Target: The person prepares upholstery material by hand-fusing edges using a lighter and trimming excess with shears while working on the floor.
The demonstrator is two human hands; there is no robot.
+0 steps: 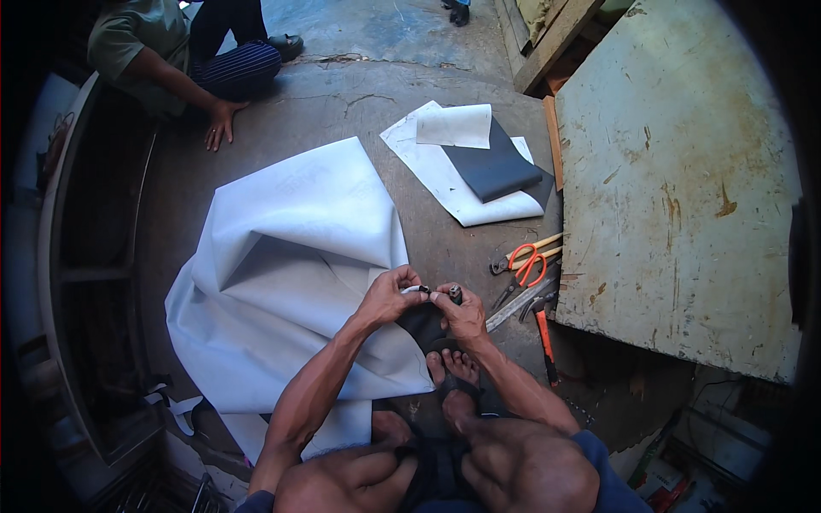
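My left hand [392, 297] pinches a small black-and-white strip [414, 289], perhaps the same sheet material as the pieces around. Close beside it, my right hand [463, 315] is closed around a short dark cylindrical object [455, 294], whose kind I cannot make out. The thumbs and fingers of both hands nearly meet in front of my knees. A large white sheet [299, 201] with a grey underside lies rumpled on the floor, partly behind my left forearm. Some dark material [419, 329] shows beneath my hands.
Folded white and dark grey sheet pieces [492, 167] lie farther off. Orange-handled scissors [528, 265], pincers [510, 262] and an orange-handled tool [544, 333] lie right of my hands. A worn board [676, 188] stands at the right. Another person's hand [224, 122] rests on the floor, far left.
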